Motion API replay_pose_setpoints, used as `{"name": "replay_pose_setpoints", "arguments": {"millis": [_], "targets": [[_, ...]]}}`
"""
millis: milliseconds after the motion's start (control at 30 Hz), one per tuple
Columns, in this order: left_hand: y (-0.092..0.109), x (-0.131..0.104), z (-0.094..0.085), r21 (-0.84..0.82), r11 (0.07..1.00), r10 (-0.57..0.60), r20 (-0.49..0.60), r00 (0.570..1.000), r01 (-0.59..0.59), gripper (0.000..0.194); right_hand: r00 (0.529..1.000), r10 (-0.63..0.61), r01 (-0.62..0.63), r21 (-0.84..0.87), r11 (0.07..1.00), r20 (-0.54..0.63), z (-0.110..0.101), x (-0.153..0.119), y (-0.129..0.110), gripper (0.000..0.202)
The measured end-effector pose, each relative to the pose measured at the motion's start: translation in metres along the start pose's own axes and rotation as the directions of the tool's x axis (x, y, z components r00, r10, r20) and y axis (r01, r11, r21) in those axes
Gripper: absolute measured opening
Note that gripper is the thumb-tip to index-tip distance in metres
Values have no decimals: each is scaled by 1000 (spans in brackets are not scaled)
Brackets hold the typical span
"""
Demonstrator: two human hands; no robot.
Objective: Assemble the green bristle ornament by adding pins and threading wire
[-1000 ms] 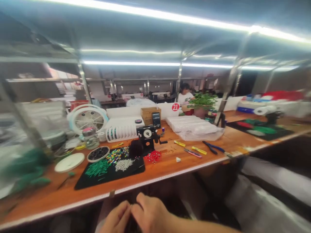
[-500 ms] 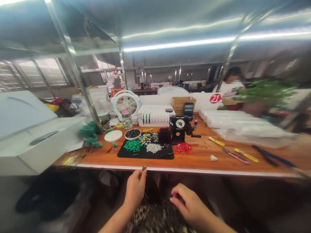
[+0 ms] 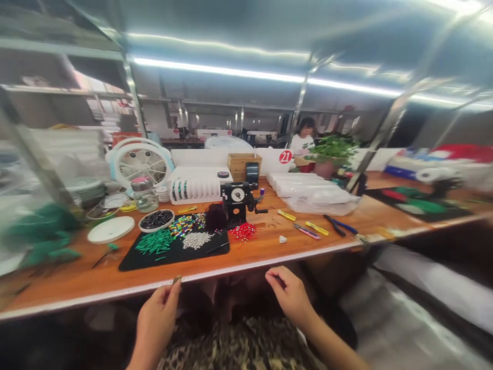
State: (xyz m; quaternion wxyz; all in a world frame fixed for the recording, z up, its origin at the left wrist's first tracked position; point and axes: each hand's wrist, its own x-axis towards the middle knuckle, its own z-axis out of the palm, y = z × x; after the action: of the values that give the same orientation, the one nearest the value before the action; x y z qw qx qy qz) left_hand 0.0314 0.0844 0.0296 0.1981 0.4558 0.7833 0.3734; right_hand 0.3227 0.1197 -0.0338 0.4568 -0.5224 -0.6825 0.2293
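My left hand is at the table's front edge, thumb and fingers pinched on a small brownish piece too small to name. To the right, my right hand hovers just off the edge with thumb and fingertips together; what they hold, if anything, is too small to see. Beyond the hands lies a black mat with green tube beads, silver beads and multicoloured beads. Red beads are heaped beside it. A dish of black beads stands behind.
A black hand-cranked machine stands behind the red beads. Yellow cutters, tweezers and pliers lie on the right. Plastic-wrapped rolls, a fan and a white lid are farther back. A person sits beyond.
The view has turned right, bringing a neighbouring workplace into sight. My hands are wider apart, and the right one is raised closer to the table edge. The left keeps its pinch.
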Motion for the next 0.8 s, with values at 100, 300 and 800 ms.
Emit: {"name": "replay_pose_setpoints", "arguments": {"millis": [100, 300, 800], "targets": [[2, 2, 0, 14, 999, -38, 2, 999, 38, 39, 999, -46, 45, -61, 997, -27, -1, 0, 2, 22], [2, 4, -1, 41, 999, -29, -19, 999, 29, 36, 996, -80, 76, -83, 994, -43, 2, 1, 0, 21], [3, 3, -2, 47, 999, -3, -37, 999, 5, 34, 997, -68, 66, -91, 994, -24, 1, -2, -4, 25]]}}
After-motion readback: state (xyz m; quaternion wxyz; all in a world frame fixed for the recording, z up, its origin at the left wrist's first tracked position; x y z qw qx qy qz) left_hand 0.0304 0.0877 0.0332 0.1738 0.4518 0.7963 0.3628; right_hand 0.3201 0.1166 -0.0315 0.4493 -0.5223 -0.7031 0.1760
